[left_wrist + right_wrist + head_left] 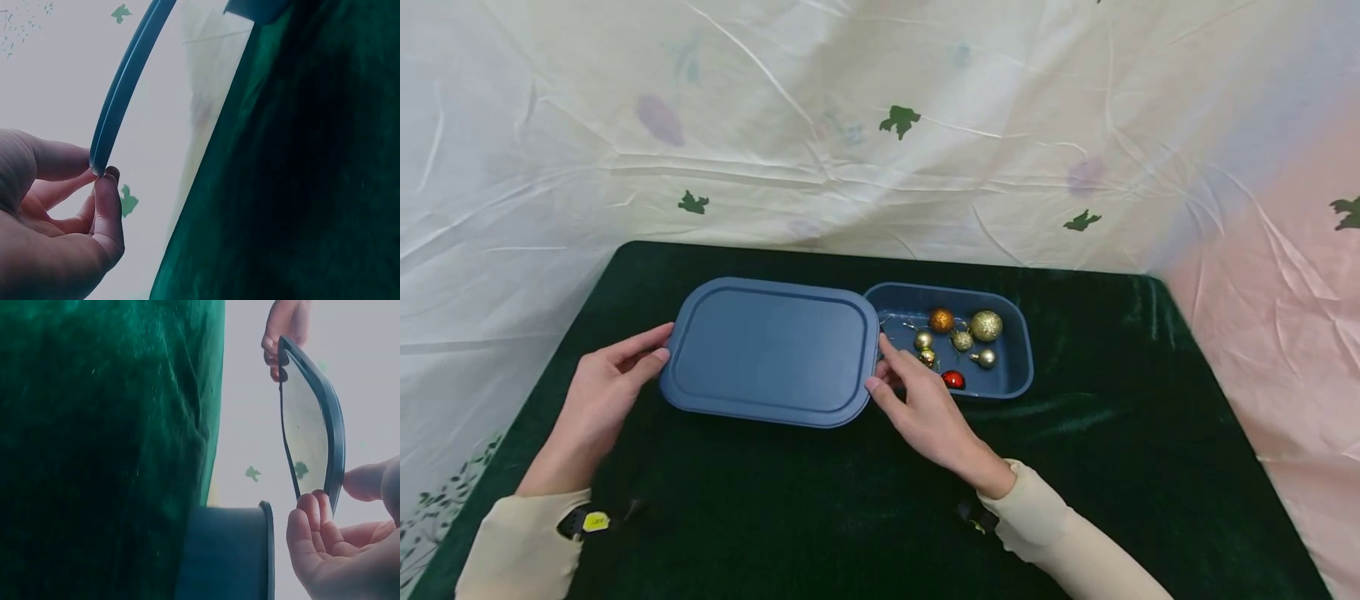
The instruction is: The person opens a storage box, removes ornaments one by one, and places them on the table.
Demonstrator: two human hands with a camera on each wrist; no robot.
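Note:
A flat blue lid (pixel 771 354) with rounded corners is held level between both hands, raised over the table. My left hand (pixel 602 396) pinches its left end between thumb and fingers, as the left wrist view shows at the lid's rim (pixel 128 81). At the right end, my right hand (pixel 928 408) grips the rim with thumb and fingertips. Right of the lid stands an open blue box (pixel 1019 354), partly covered by the lid and right hand in the head view. Inside it lie a red bauble (pixel 953 380), an orange bauble (pixel 942 320) and several gold baubles (pixel 987 326).
Dark green velvet cloth (pixel 820 517) covers the table. Behind it hangs a pale curtain (pixel 820 200) with green leaf shapes, and pinkish fabric (pixel 1292 333) hangs at the right side.

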